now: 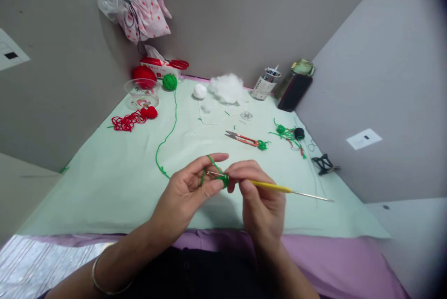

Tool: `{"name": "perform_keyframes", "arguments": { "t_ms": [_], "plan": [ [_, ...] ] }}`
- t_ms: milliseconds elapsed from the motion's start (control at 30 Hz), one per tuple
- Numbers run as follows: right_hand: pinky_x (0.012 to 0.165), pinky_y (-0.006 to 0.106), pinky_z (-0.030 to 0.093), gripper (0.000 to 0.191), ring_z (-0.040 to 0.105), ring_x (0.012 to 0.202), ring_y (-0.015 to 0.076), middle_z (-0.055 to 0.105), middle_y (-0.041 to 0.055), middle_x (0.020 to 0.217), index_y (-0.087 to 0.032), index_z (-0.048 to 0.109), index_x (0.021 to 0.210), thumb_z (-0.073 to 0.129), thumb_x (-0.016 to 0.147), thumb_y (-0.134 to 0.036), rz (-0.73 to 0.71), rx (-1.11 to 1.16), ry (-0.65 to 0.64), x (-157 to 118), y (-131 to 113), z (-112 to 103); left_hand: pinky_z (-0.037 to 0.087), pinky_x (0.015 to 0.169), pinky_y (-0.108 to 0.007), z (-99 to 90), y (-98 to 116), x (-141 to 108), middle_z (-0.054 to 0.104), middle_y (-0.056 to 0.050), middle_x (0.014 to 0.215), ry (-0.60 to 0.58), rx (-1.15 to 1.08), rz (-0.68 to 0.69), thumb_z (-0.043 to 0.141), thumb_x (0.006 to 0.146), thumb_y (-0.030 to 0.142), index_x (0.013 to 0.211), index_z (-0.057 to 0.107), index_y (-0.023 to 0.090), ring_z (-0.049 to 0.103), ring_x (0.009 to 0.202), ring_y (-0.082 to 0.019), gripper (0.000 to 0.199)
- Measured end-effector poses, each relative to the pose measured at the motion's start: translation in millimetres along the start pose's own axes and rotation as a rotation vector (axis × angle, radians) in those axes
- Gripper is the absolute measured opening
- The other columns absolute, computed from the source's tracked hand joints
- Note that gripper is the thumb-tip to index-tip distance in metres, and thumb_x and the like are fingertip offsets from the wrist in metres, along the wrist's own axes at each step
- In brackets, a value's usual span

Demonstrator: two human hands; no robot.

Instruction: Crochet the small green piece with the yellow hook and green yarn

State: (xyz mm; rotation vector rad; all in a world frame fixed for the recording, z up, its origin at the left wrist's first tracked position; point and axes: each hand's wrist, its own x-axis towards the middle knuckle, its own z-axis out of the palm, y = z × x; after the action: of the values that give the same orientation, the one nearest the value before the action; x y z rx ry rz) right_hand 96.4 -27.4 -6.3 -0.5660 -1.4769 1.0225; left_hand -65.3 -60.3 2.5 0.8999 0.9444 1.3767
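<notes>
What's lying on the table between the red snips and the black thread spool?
In the head view, a small green yarn piece sits by the red snips, then loose green strands lead to the black spool.

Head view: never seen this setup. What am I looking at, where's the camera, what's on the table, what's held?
There is no machine here: a person works with two bare hands, filmed by a single camera worn on the head, looking forward and down. The left hand has green yarn looped over its fingers and pinches a small green crocheted piece. The right hand grips a yellow-handled metal crochet hook. On the pale green table cover lie red-handled thread snips, a green yarn ball, tangled red yarn, white stuffing fluff and a clear plastic cup.
</notes>
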Motion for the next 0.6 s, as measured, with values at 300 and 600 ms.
{"name": "perform_keyframes", "arguments": {
  "t_ms": [300, 600],
  "plan": [
    [0.077, 0.036, 0.065, 0.041, 0.075, 0.097, 0.0221, 0.077, 0.0070, 0.112, -0.035, 0.078, 0.129, 0.068, 0.098, -0.009, -0.319, -0.526, 0.004, -10.5, 9.2, 5.2, 0.049, 0.082, -0.018, 5.6, -4.6, 3.4, 0.071, 0.001, 0.091, 0.067, -0.244, -0.110, 0.092, 0.084, 0.030, 0.122, 0.084, 0.032, 0.059, 0.080, -0.009, 0.039],
    [0.062, 0.032, 0.057, 0.020, 0.066, 0.069, 0.0155, 0.074, 0.0037, 0.089, -0.027, 0.081, 0.105, 0.061, 0.106, -0.024, -0.007, -0.016, 0.101, 4.9, 2.2, 1.4, 0.047, 0.073, -0.018, 0.4, 5.2, 9.0, 0.062, 0.005, 0.079, 0.043, -0.347, -0.200, 0.091, 0.082, 0.023, 0.112, 0.088, 0.026, 0.035, 0.056, -0.003, 0.029]
  ]
}}
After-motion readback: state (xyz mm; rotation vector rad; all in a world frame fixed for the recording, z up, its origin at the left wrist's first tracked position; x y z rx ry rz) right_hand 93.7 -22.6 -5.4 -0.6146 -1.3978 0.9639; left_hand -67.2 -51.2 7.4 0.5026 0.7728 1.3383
